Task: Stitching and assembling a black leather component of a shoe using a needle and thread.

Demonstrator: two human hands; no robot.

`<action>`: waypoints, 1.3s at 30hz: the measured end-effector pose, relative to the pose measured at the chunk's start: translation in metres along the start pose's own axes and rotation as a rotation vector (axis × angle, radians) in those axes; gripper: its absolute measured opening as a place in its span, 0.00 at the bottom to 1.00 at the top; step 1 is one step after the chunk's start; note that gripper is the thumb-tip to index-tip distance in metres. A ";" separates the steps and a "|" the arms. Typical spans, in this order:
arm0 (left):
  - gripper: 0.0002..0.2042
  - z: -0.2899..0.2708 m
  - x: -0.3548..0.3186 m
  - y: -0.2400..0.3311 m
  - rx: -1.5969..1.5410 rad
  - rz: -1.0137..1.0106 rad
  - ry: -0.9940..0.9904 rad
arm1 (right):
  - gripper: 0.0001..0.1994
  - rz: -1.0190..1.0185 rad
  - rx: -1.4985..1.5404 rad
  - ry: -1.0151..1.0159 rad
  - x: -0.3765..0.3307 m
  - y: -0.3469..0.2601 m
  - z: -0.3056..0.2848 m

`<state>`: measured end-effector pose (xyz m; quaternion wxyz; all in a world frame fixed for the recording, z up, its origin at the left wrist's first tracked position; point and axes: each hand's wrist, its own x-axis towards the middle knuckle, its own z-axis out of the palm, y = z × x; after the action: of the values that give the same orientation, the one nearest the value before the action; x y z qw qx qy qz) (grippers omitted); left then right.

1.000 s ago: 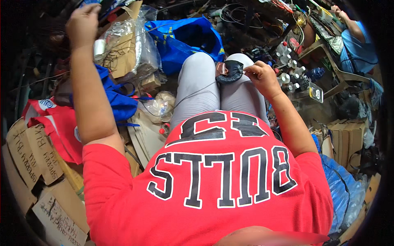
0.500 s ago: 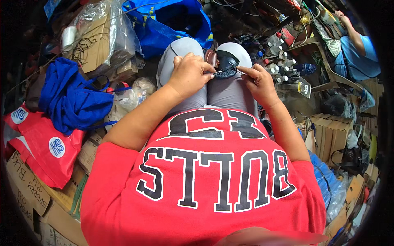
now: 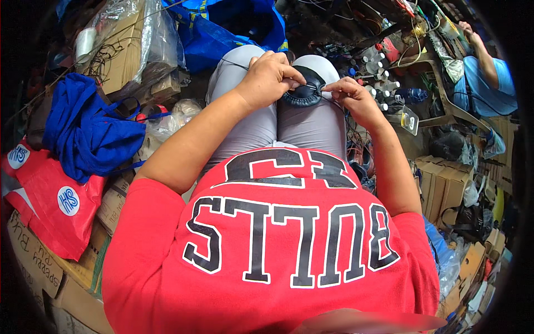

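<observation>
On my right knee rests a black leather shoe (image 3: 303, 99) with a puckered, stitched rounded toe. My left hand (image 3: 270, 78) is at its upper left, thumb and forefinger pinched on a thin, pale needle (image 3: 309, 85) that points across the leather. A dark thread (image 3: 235, 63) trails to the left from this hand over my left knee. On the shoe's right side, the fingertips of my right hand (image 3: 354, 99) are pinched close to the seam, with dark thread at them. A small whitish piece shows at those fingertips; its kind is unclear.
A blue bag (image 3: 222, 33) stands open beyond my knees. Several bottles (image 3: 384, 83) crowd the right, near a person in a blue shirt (image 3: 489, 83). Blue cloth (image 3: 89, 125), a red bag (image 3: 55, 200) and cardboard boxes (image 3: 36, 261) lie at left.
The shoe has turned on my knee, its puckered toe now facing lower left. My left hand has moved right across it with the needle. The brown part beside it no longer shows.
</observation>
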<state>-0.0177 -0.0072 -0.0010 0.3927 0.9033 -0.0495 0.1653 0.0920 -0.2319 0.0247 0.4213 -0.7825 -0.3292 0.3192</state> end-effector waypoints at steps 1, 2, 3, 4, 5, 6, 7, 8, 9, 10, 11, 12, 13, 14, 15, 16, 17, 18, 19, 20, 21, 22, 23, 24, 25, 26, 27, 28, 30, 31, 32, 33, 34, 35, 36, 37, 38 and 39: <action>0.07 0.001 0.000 0.000 0.019 -0.003 -0.013 | 0.18 -0.035 -0.060 -0.002 0.001 0.000 -0.001; 0.07 0.002 0.000 0.000 0.018 -0.003 -0.013 | 0.18 -0.017 -0.057 -0.008 0.002 0.000 -0.001; 0.07 0.003 -0.001 -0.001 0.033 -0.007 -0.023 | 0.17 -0.010 -0.051 -0.018 0.003 0.000 -0.002; 0.07 0.004 -0.001 0.000 0.039 0.001 -0.029 | 0.16 0.013 -0.051 -0.022 0.004 -0.001 -0.003; 0.07 0.004 -0.001 0.000 0.047 -0.011 -0.032 | 0.16 -0.002 -0.046 -0.028 0.004 -0.001 -0.003; 0.07 0.004 -0.001 0.000 0.047 -0.016 -0.039 | 0.16 -0.006 -0.041 -0.037 0.004 -0.002 -0.003; 0.07 0.004 -0.001 0.000 0.047 -0.021 -0.046 | 0.17 0.004 -0.043 -0.030 0.005 -0.002 -0.004; 0.07 0.004 -0.001 0.000 0.047 -0.022 -0.046 | 0.17 -0.011 -0.035 -0.047 0.005 -0.003 -0.004; 0.07 0.004 0.000 0.000 0.053 -0.019 -0.049 | 0.18 0.001 -0.021 -0.036 0.005 -0.004 -0.004; 0.07 0.004 0.000 0.001 0.059 -0.016 -0.052 | 0.19 0.013 -0.006 -0.025 0.005 -0.005 -0.003; 0.07 0.004 0.000 0.001 0.059 -0.016 -0.053 | 0.19 0.014 -0.005 -0.025 0.004 -0.006 -0.003; 0.07 0.005 0.001 0.002 0.070 -0.013 -0.055 | 0.20 0.014 -0.005 -0.022 0.004 -0.007 -0.003; 0.07 0.005 0.001 0.002 0.081 -0.010 -0.057 | 0.21 0.013 -0.009 -0.014 0.004 -0.008 -0.003; 0.07 0.005 0.001 0.002 0.080 -0.010 -0.058 | 0.21 0.015 -0.003 -0.019 0.004 -0.008 -0.003; 0.08 0.006 0.001 0.003 0.076 0.006 -0.055 | 0.22 0.017 -0.004 -0.028 0.003 -0.009 -0.003; 0.08 0.006 0.001 0.003 0.072 0.022 -0.052 | 0.23 0.034 -0.013 -0.021 0.003 -0.009 -0.003; 0.08 0.006 0.001 0.003 0.070 0.022 -0.053 | 0.23 0.021 -0.005 -0.036 0.003 -0.009 -0.003; 0.08 0.006 0.001 0.003 0.076 0.023 -0.058 | 0.23 0.024 -0.007 -0.031 0.003 -0.009 -0.003; 0.08 0.006 0.001 0.003 0.082 0.025 -0.061 | 0.23 0.018 -0.010 -0.027 0.003 -0.008 -0.004; 0.08 0.006 0.001 0.003 0.082 0.024 -0.064 | 0.23 0.026 -0.008 -0.027 0.003 -0.007 -0.004; 0.08 0.006 0.001 0.003 0.075 0.023 -0.065 | 0.22 0.031 0.014 -0.037 0.003 -0.006 -0.005; 0.08 0.007 0.002 0.002 0.068 0.022 -0.065 | 0.20 0.020 0.042 -0.045 0.004 -0.004 -0.005; 0.08 0.008 0.003 0.001 0.068 0.020 -0.064 | 0.20 0.037 0.035 -0.050 0.004 -0.003 -0.006; 0.07 0.009 0.004 0.000 0.035 0.033 -0.075 | 0.18 0.044 0.057 -0.067 0.005 -0.001 -0.006; 0.07 0.011 0.005 -0.001 0.009 0.037 -0.092 | 0.15 0.080 0.058 -0.070 0.006 0.000 -0.006; 0.07 0.012 0.007 -0.003 0.003 0.045 -0.084 | 0.15 0.051 0.077 -0.085 0.007 0.001 -0.007; 0.07 0.013 0.009 -0.005 -0.059 0.029 -0.113 | 0.14 0.052 0.098 -0.095 0.008 0.002 -0.007; 0.07 0.014 0.011 -0.006 -0.125 0.012 -0.148 | 0.12 0.074 0.105 -0.092 0.008 0.003 -0.008; 0.07 0.014 0.015 -0.009 -0.100 0.069 -0.141 | 0.12 0.055 0.135 -0.118 0.009 0.003 -0.010; 0.07 0.013 0.018 -0.010 -0.080 0.128 -0.143 | 0.12 0.047 0.149 -0.124 0.009 0.003 -0.010; 0.07 0.012 0.021 -0.010 -0.079 0.125 -0.142 | 0.12 0.056 0.151 -0.131 0.010 0.003 -0.011; 0.07 0.010 0.024 -0.010 -0.046 0.208 -0.147 | 0.14 0.030 0.066 -0.128 0.010 0.003 -0.011; 0.07 0.008 0.027 -0.010 -0.019 0.294 -0.154 | 0.17 0.006 -0.034 -0.119 0.011 0.003 -0.011; 0.07 0.006 0.031 -0.009 -0.029 0.278 -0.206 | 0.17 0.009 -0.016 -0.128 0.012 0.003 -0.010; 0.06 0.005 0.033 -0.007 -0.001 0.268 -0.236 | 0.16 0.022 0.040 -0.132 0.013 0.003 -0.010; 0.07 0.003 0.035 -0.005 0.024 0.279 -0.259 | 0.16 0.070 0.071 -0.116 0.013 0.003 -0.009; 0.07 0.001 0.036 -0.003 0.053 0.288 -0.289 | 0.17 0.043 0.052 -0.114 0.013 0.003 -0.008; 0.07 0.000 0.035 -0.001 0.049 0.297 -0.285 | 0.16 0.010 0.049 -0.128 0.013 0.003 -0.008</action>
<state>0.0153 -0.0047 0.0103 0.3309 0.9096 -0.2333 0.0931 0.1063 -0.2270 0.0225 0.4167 -0.7515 -0.3439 0.3787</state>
